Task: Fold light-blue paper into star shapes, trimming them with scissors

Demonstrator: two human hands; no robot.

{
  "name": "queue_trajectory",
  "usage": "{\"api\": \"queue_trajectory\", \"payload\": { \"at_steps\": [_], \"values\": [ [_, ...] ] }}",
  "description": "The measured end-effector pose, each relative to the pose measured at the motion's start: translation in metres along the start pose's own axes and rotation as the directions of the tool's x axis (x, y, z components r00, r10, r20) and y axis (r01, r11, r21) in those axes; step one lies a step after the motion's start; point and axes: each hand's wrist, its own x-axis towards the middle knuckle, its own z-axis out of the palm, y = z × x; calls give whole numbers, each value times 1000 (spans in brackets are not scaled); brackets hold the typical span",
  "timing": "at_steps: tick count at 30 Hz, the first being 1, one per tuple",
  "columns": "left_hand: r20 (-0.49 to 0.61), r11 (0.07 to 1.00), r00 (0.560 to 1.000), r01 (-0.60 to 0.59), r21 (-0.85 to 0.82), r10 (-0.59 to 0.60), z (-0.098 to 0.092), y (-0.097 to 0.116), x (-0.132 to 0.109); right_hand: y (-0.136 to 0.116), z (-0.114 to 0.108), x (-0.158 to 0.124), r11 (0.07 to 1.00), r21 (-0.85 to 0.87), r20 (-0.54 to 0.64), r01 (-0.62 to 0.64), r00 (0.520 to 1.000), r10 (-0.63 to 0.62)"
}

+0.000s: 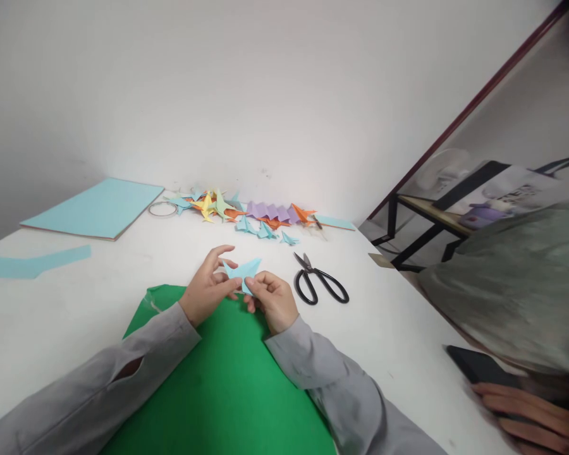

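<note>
Between my two hands is a light blue folded paper piece [244, 269], with pointed tips sticking up to the left and right. My left hand [212, 284] pinches its lower left part between thumb and fingers, the index finger raised behind it. My right hand [272, 297] grips the lower right part with thumb and fingertips. Both hands are above the far edge of a green sheet [218, 379] that lies on the white table. Black-handled scissors [315, 278] lie to the right of my right hand, blades slightly apart and pointing away.
Folded paper cranes [215, 205] in several colours and a purple pleated strip [272, 212] lie along the wall. A metal ring [163, 209], a stack of blue paper [99, 205] and a blue offcut [38, 262] are at left. At right, another person's hand [531, 411] is by a dark phone [478, 366].
</note>
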Motion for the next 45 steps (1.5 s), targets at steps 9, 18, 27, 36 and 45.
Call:
{"api": "queue_trajectory", "payload": {
  "at_steps": [9,18,27,36,45],
  "values": [
    [-23,995,1000,-2,97,5,1,7,-3,0,1,1,1000,-6,-34,7,999,-7],
    [-52,998,997,60,-35,-62,-1,2,0,0,1,5,990,133,-74,-56,995,66],
    [6,971,988,152,-183,-154,-1,1,0,3,-3,5,993,85,47,-76,996,72],
    [19,951,981,192,-242,-193,-2,1,2,2,-4,6,995,88,49,-53,998,49],
    [29,956,982,187,-227,-185,-4,5,2,2,-4,6,998,35,83,-43,996,40]
  ]
}}
